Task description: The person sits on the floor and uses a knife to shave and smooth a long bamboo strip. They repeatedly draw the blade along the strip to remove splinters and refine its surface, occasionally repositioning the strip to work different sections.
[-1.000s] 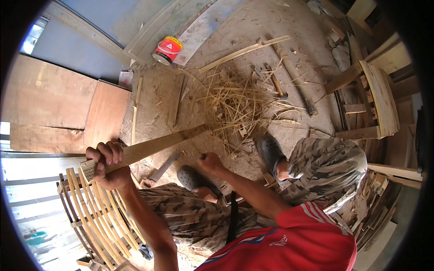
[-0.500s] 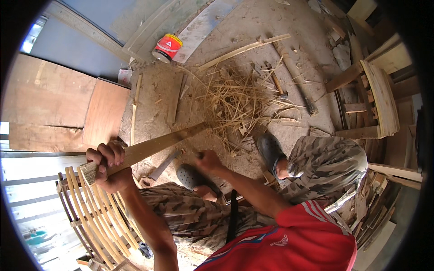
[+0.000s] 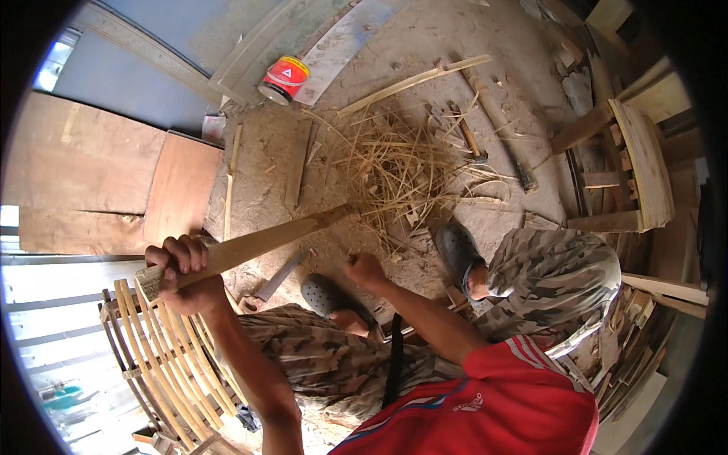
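Note:
My left hand (image 3: 182, 273) grips the near end of a long flat bamboo slat (image 3: 258, 244). The slat slants up and to the right, and its far tip rests on the dirt floor at the edge of a pile of thin bamboo shavings (image 3: 394, 167). My right hand (image 3: 365, 271) is a closed fist just right of the slat and above my knee; nothing shows in it. A grey flat strip (image 3: 279, 276) lies on the floor under the slat. My feet in dark clogs (image 3: 322, 292) (image 3: 455, 246) rest on either side of the right hand.
A curved bamboo-slat frame (image 3: 163, 349) stands at my lower left. Plywood boards (image 3: 174, 189) lean at the left. A red can (image 3: 284, 78) sits at the top by long planks. A wooden frame (image 3: 644, 159) and offcuts crowd the right. A long stick (image 3: 413, 80) lies beyond the shavings.
My right hand has shifted slightly to the right, away from the slat. The left hand and slat stay almost where they were.

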`<state>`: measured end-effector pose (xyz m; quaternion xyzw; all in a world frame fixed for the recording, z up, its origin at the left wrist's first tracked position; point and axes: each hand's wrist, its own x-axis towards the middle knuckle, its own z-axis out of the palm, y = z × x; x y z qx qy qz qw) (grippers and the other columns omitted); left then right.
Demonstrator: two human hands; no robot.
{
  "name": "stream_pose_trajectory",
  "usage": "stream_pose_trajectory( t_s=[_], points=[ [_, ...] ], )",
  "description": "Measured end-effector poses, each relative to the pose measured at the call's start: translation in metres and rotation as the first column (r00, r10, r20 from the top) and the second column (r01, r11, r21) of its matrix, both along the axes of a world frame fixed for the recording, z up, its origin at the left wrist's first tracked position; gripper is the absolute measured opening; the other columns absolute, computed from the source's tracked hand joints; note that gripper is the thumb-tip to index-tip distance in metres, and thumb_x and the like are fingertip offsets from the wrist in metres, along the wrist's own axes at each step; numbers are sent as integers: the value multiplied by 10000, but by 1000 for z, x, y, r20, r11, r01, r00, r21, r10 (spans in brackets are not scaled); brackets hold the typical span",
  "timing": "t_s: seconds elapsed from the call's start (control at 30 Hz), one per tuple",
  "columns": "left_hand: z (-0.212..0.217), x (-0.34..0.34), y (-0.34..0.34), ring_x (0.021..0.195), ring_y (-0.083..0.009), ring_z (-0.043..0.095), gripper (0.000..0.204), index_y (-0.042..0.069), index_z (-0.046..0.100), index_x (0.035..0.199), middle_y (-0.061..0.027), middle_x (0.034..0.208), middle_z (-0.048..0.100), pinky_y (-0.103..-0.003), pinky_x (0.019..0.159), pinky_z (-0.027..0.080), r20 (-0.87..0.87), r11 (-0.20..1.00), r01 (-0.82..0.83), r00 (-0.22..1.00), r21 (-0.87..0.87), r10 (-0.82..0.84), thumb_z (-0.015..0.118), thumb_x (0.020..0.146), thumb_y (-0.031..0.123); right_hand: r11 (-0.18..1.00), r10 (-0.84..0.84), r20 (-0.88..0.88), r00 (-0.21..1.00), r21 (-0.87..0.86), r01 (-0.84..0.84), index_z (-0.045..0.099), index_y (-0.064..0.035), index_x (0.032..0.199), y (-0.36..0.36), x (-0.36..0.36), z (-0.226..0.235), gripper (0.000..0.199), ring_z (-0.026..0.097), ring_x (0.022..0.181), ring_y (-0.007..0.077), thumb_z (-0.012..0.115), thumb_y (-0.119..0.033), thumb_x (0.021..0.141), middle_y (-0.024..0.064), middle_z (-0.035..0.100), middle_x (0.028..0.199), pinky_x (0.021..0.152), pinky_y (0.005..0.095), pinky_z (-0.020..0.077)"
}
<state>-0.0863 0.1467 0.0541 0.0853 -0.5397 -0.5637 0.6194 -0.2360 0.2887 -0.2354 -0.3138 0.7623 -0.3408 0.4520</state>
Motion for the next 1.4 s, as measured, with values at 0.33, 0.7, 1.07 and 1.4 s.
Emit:
stream_pose_trajectory(
  t_s=[0.33, 0.7, 1.07, 1.4],
  points=[
    [-1, 6, -2, 521, -97, 311, 260, 148, 274, 732, 1, 620, 301, -218, 482, 305, -7, 1000, -20, 1000, 22, 20, 518, 771, 228, 976, 45, -105, 993, -209, -66, 628, 46, 720, -17, 15, 17, 413, 643, 671, 369, 628, -364, 775, 227, 641, 695, 599, 455, 471],
    [-1, 1, -3, 520, -100, 302, 284, 150, 275, 739, 1, 615, 293, -221, 497, 300, -18, 1000, 2, 1000, -1, -2, 539, 792, 239, 989, 43, -23, 999, 142, -39, 637, 41, 705, 16, -8, -36, 379, 637, 644, 342, 639, -328, 792, 208, 643, 675, 595, 453, 478],
    [1, 6, 4, 522, -98, 310, 267, 154, 306, 741, 1, 622, 308, -226, 477, 294, -38, 999, -44, 998, 29, 45, 564, 764, 218, 972, 53, 42, 998, 226, -61, 608, 67, 671, 27, -25, -57, 408, 615, 570, 319, 610, -318, 806, 190, 599, 598, 562, 443, 477],
    [0, 2, -2, 536, -93, 291, 268, 154, 267, 741, 5, 625, 290, -217, 487, 286, -40, 998, -47, 998, 37, 48, 519, 794, 229, 914, 16, 130, 991, 400, -68, 631, 57, 742, 3, -25, -62, 375, 572, 494, 296, 619, -307, 833, 173, 569, 545, 517, 423, 467]
  ],
)
